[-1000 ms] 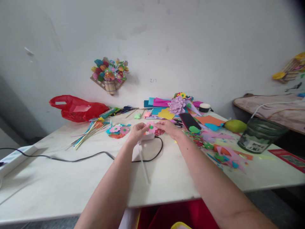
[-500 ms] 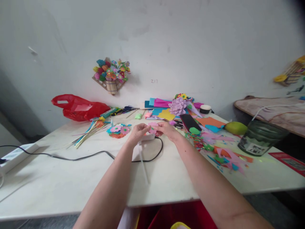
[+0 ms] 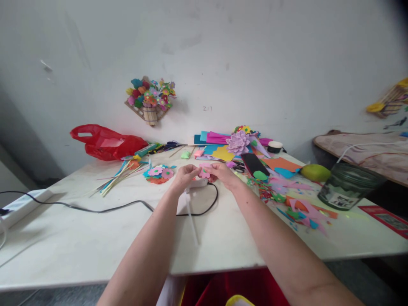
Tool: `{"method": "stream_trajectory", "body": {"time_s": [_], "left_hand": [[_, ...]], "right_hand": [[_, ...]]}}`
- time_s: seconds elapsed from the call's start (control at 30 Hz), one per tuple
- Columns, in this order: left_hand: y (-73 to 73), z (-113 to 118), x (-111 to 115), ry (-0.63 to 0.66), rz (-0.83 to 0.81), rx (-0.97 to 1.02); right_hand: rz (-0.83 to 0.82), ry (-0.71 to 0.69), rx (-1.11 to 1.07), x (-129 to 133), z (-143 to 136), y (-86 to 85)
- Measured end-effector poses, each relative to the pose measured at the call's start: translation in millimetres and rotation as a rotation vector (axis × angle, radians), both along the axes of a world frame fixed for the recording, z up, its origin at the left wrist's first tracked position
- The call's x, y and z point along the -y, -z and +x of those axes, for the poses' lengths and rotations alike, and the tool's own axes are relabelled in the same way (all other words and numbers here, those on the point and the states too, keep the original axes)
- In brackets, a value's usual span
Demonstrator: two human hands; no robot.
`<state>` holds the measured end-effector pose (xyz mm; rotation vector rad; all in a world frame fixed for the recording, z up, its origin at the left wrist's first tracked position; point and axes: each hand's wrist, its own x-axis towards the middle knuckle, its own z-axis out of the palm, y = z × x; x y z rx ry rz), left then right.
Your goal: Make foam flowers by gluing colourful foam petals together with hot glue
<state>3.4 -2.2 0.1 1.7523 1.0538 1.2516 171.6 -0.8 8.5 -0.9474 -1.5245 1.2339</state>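
Observation:
Between my two hands is a pink foam flower, its petals showing between the fingertips. My left hand pinches its left edge, and my right hand pinches the right edge. Just below them on the table lies a white glue gun, partly hidden by my left hand, with a clear glue stick sticking out toward me. Its black cord loops to the right and back left. To the left sits a small pile of cut foam flowers in blue, pink and orange.
A white power strip lies at the left edge. Thin sticks and a red plastic bag are behind it. On the right are foam scraps, a phone, a yellow-green fruit and a dark glass jar.
Both hands keep hold of the pink flower, which has tipped slightly so more of its face shows. The view has shifted a little; nothing else on the table has visibly moved.

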Motion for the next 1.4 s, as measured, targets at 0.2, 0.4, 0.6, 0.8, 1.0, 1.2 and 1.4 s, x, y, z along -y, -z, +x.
{"method": "stream_trajectory", "body": {"time_s": [0.2, 0.4, 0.6, 0.8, 1.0, 1.2, 1.4], "left_hand": [[2.4, -0.7, -2.3, 0.008, -0.016, 0.007], [0.2, 1.9, -0.6, 0.023, -0.016, -0.002], [0.8, 1.6, -1.4, 0.014, -0.014, 0.002], [1.9, 0.8, -2.0, 0.018, -0.038, 0.029], [2.7, 1.2, -2.8, 0.017, -0.041, 0.006], [1.8, 1.7, -1.5, -0.003, -0.024, 0.01], [0.8, 1.4, -0.2, 0.013, -0.039, 0.005]], "right_hand": [[0.011, 0.014, 0.001, -2.1, -0.8, 2.5], [0.016, 0.06, 0.004, -4.5, -5.6, 6.8], [-0.056, 0.0, -0.046, -1.4, -1.9, 2.7], [-0.103, -0.019, -0.075, 0.5, -0.4, 0.5], [-0.032, 0.049, -0.047, -4.8, -4.7, 7.1], [-0.08, 0.009, -0.079, -3.5, -2.8, 4.8], [-0.081, 0.0, -0.076, -2.3, -1.6, 3.8]]}}
